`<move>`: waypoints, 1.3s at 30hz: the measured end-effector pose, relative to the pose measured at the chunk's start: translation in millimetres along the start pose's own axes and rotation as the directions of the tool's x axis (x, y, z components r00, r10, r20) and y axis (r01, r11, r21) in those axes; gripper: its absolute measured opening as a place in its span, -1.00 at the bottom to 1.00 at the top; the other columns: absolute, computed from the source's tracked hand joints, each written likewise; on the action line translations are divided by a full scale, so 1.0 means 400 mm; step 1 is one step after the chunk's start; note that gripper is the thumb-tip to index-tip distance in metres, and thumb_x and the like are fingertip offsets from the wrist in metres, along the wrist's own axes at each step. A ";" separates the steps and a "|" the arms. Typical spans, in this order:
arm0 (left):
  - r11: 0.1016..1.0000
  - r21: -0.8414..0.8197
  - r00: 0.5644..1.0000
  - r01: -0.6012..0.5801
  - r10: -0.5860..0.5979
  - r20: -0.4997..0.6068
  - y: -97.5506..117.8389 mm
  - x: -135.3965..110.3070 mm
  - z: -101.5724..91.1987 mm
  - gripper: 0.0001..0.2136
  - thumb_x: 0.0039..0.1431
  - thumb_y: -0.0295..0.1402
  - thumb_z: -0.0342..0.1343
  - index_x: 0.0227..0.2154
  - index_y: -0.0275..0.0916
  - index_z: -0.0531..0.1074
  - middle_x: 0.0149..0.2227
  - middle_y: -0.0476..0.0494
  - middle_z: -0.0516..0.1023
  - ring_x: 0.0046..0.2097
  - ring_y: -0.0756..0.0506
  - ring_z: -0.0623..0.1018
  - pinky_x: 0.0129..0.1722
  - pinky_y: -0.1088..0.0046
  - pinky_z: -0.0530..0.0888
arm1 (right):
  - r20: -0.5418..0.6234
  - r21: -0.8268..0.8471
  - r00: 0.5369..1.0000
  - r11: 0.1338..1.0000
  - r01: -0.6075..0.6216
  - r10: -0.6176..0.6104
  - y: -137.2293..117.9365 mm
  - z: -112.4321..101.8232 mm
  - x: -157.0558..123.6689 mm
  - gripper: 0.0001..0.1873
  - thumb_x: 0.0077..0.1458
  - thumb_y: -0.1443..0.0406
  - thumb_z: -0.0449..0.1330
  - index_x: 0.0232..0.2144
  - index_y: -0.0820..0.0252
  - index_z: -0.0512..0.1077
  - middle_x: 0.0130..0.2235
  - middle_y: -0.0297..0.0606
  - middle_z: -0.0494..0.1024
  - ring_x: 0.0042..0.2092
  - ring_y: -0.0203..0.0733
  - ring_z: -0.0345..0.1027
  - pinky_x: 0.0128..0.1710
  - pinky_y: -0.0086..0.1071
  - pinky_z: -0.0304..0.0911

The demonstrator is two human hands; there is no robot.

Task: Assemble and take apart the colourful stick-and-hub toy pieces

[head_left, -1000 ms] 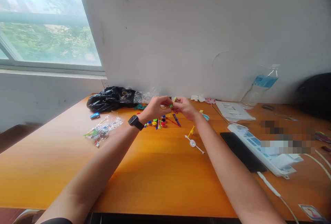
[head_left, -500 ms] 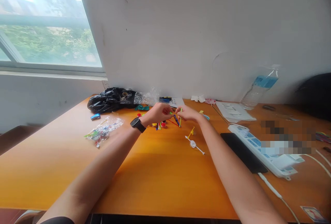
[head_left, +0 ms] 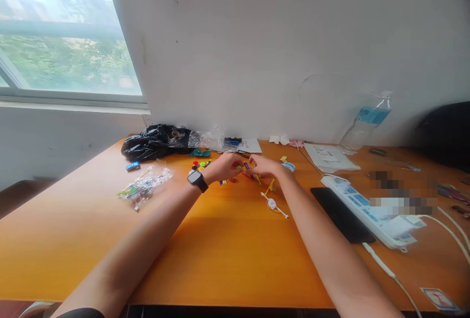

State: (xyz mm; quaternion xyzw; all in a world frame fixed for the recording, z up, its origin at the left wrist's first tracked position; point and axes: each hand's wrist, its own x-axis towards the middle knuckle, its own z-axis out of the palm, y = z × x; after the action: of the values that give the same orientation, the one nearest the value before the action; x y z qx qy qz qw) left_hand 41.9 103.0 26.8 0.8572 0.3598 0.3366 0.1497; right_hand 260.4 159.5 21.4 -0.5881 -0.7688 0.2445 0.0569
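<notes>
Both my hands are low over an orange table [head_left: 220,249], close together at a heap of small coloured plastic sticks and round pieces [head_left: 201,165]. My left hand [head_left: 225,167], with a black watch on its wrist, has its fingers curled down onto the pieces. My right hand [head_left: 265,166] pinches a thin yellow-green stick [head_left: 257,178] whose tip reaches the table. A small built piece of a white disc with white and yellow sticks [head_left: 272,202] lies just in front of my right wrist.
A clear bag of coloured parts [head_left: 145,187] and a small blue piece [head_left: 132,166] lie to the left, a black plastic bag [head_left: 156,142] behind them. To the right are a black phone [head_left: 340,214], a white power strip [head_left: 369,211] with cables, papers [head_left: 330,157] and a water bottle [head_left: 363,124].
Both hands have come down from above the table to the heap of pieces. The yellow-green stick went from between both hands to my right hand alone, and is now lowered to the table.
</notes>
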 end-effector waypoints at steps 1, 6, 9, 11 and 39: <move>1.000 0.013 1.000 0.003 -0.003 0.017 -0.002 0.000 -0.001 -0.93 0.15 -0.40 0.24 -0.36 -0.25 0.62 -0.47 -0.06 0.56 -0.52 -0.02 0.49 -0.48 0.48 0.47 | -0.014 -0.045 0.999 0.999 0.028 -0.029 -0.007 0.006 0.000 -0.31 -0.09 0.04 0.52 0.01 0.14 0.39 -0.08 -0.13 0.59 -0.23 -0.11 0.49 -0.38 -0.39 0.20; 0.998 0.052 0.996 0.035 -0.038 0.074 -0.010 -0.001 0.002 -0.93 0.16 -0.39 0.23 -0.32 -0.20 0.61 -0.49 -0.06 0.56 -0.47 -0.07 0.55 -0.42 0.45 0.51 | -0.100 -0.169 0.992 0.984 0.058 -0.076 -0.022 0.035 0.012 -0.53 0.04 0.19 0.44 -0.05 0.13 0.39 0.09 -0.01 0.51 -0.01 0.01 0.45 -0.30 -0.38 0.20; 0.989 0.149 0.997 0.025 -0.034 0.065 -0.018 0.005 0.014 -0.87 0.18 -0.39 0.22 -0.24 -0.16 0.64 -0.38 -0.11 0.62 -0.35 -0.13 0.62 -0.29 0.39 0.55 | -0.096 -0.177 0.993 0.983 0.044 -0.062 -0.020 0.038 0.015 -0.63 0.07 0.33 0.37 -0.08 0.14 0.39 0.05 -0.03 0.52 -0.04 -0.01 0.45 -0.30 -0.37 0.19; 0.969 0.248 0.998 0.013 -0.028 0.055 -0.026 0.011 0.028 -0.83 0.18 -0.38 0.23 -0.18 -0.14 0.65 -0.28 -0.17 0.64 -0.22 -0.20 0.64 -0.18 0.34 0.56 | -0.084 -0.182 0.995 0.983 0.034 -0.050 -0.018 0.032 0.013 -0.64 0.04 0.38 0.35 -0.10 0.15 0.40 0.03 -0.04 0.53 -0.07 -0.03 0.45 -0.31 -0.38 0.18; 0.893 0.446 0.995 0.064 -0.091 0.039 -0.074 0.010 0.062 -0.81 0.24 -0.35 0.15 -0.19 -0.13 0.66 -0.24 -0.17 0.70 -0.18 -0.24 0.66 -0.13 0.32 0.48 | 0.497 -0.080 0.868 0.996 0.048 -0.002 0.111 -0.158 -0.074 -0.47 -0.42 0.17 0.56 -0.24 0.06 0.71 -0.18 -0.25 0.71 -0.12 0.01 0.55 -0.19 -0.36 0.31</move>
State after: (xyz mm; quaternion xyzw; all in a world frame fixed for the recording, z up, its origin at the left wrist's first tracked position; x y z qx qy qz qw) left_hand 45.6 126.2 -4.2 0.8632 0.4564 0.2141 -0.0262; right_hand 331.9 159.9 62.9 -0.4973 -0.7755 0.3520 -0.1656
